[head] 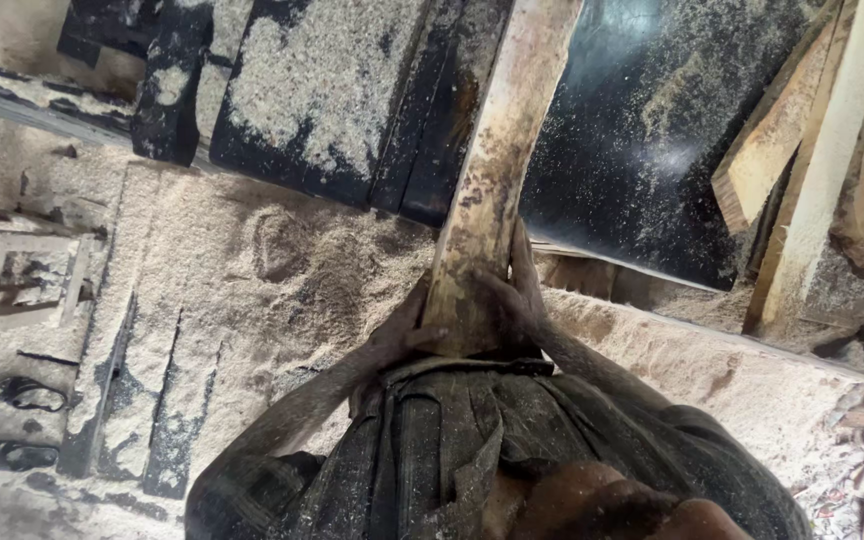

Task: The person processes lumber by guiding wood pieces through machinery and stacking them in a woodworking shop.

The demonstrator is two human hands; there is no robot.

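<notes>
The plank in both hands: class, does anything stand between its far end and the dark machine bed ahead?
Nothing visible does. The plank already lies over the bed, gripped at its near end by the left hand and right hand. Only sawdust covers the bed.

Thick sawdust covers the floor. A dark machine bed stands ahead, planks lean right, and perhaps sandals lie left.
</notes>
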